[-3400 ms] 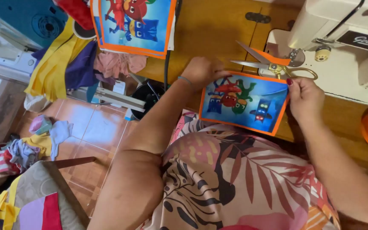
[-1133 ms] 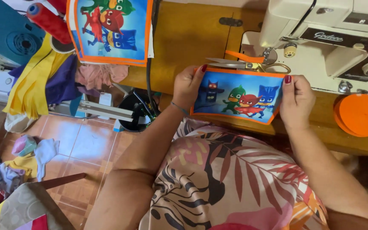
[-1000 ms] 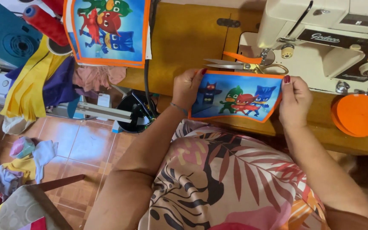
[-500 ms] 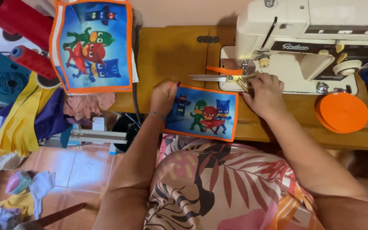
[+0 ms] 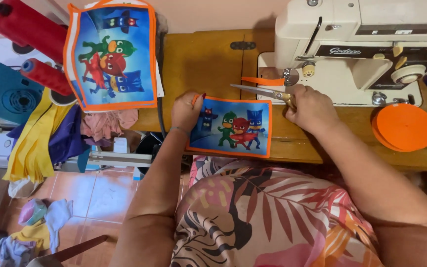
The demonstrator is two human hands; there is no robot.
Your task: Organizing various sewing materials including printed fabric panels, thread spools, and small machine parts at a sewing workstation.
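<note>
Orange-edged printed fabric panel (image 5: 233,126) in left hand (image 5: 186,110), metal scissors (image 5: 263,91) in right hand (image 5: 312,106).

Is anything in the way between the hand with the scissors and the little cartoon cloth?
Nothing visible. The right hand grips the scissors just beside the orange-edged cartoon cloth, which the left hand pinches at its other end; only bare wooden table lies between.
</note>
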